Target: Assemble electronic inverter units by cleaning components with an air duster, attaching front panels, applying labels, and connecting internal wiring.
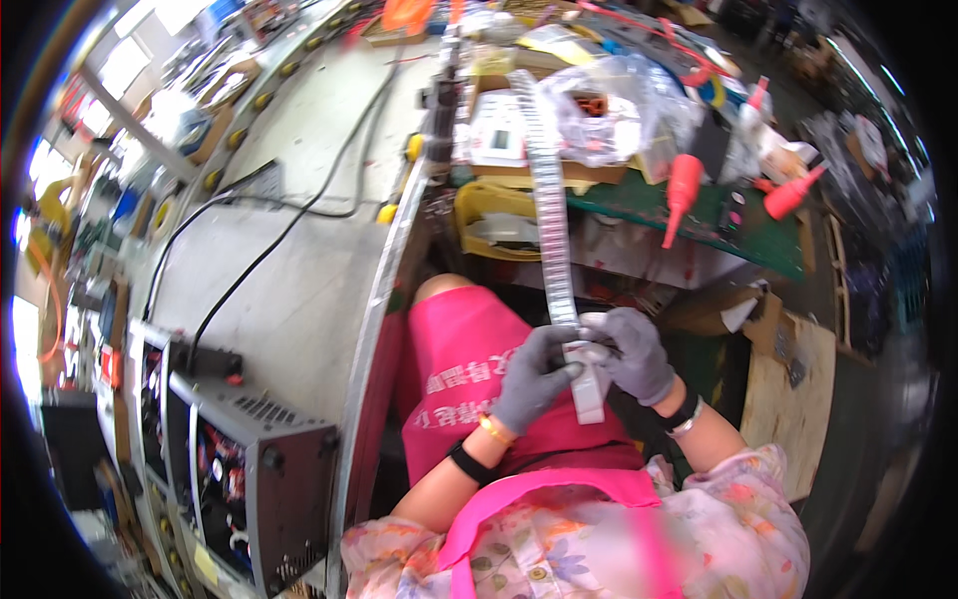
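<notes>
Glossy plastic strip [552, 215], knit gloves [534, 377]

clear crinkled plastic bag [611, 105] on cluttered bench, top centre, orange part inside. white rectangular device with small grey screen [498, 138] left of it. yellow sticky label [206, 565] on grey metal unit [254, 469], lower left.

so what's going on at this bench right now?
A seated person in grey gloves holds a long pale strip over a pink apron. The left hand and the right hand both grip its lower end, while the rest runs up toward the cluttered workbench. Red nozzle bottles stand there. A grey metal case sits to the person's left.
</notes>
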Demonstrator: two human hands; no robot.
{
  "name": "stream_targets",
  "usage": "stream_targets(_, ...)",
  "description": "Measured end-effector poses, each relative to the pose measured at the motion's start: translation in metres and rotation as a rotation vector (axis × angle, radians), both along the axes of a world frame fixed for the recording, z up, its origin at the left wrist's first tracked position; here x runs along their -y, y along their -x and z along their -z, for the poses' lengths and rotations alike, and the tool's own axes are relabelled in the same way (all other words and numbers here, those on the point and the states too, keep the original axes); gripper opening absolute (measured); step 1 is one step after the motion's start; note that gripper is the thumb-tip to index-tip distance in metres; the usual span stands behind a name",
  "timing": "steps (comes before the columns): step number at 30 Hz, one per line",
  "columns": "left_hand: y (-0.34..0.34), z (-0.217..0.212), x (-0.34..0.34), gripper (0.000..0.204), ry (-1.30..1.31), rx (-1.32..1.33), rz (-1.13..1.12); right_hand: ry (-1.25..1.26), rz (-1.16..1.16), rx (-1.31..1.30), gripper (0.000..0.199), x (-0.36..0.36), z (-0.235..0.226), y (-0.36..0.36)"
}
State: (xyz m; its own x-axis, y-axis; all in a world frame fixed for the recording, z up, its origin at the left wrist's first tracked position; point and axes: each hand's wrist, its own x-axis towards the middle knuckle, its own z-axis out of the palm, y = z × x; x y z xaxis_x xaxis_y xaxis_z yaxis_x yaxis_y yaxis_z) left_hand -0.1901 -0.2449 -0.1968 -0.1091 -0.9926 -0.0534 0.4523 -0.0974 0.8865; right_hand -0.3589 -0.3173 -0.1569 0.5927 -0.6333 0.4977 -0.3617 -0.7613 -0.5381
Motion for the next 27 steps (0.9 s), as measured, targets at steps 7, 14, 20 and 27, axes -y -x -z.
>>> stream_targets(7, 0.008, 0.018, 0.0, 0.048, 0.088, -0.017, -0.077, 0.328, -0.087, -0.1, 0.033, -0.006, 0.0, 0.0)
stream_targets(14, 0.0, 0.005, 0.001, 0.062, 0.065, 0.026, -0.069, -0.043, -0.063, 0.154, 0.026, -0.003, -0.005, -0.003)
stream_targets(20, -0.047, -0.052, -0.05, 0.069, -0.017, 0.485, -0.1, -0.636, -0.106, 0.587, 0.048, 0.018, -0.07, -0.067)
stream_targets(27, -0.114, -0.165, -0.183, 0.043, 0.082, 1.078, -0.43, -1.146, -0.694, 0.567, 0.052, -0.026, -0.095, -0.187)
